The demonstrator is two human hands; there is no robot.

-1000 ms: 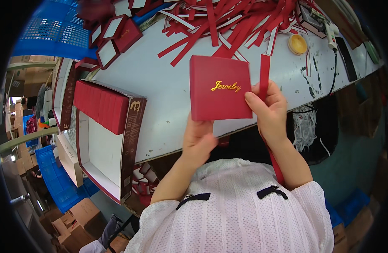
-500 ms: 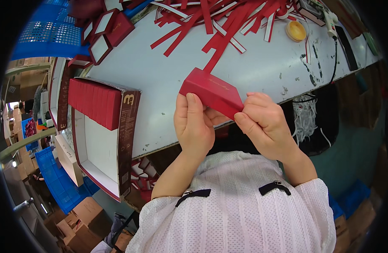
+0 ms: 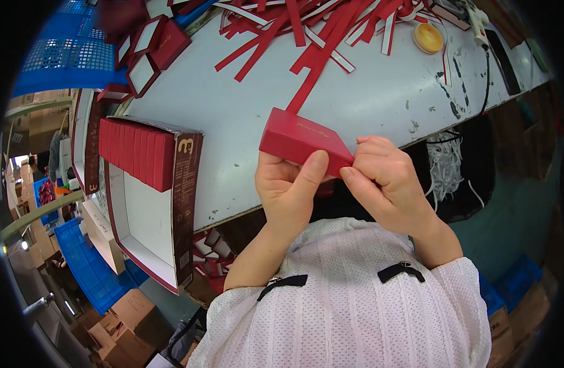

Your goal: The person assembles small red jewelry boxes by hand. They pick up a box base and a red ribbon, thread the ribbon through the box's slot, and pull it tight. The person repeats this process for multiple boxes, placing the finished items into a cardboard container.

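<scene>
Between my two hands a small red box with gold lettering on top is held above the table's near edge. My left hand grips it from below and the near side, thumb pressed on its near face. At the box's right end, my right hand is closed, thumb and fingers pinching the corner; whether a strip lies under those fingers cannot be made out. A red strip runs behind the box toward the pile of red and white strips at the back of the table.
At left, an open carton holds a row of red boxes. Further red boxes with white panels lie beside a blue basket. A round yellow tub and a black cable are on the table at right.
My left thumb has moved right along the near face of the box, and its left end has dropped slightly. My right hand keeps its pinch at the right corner.
</scene>
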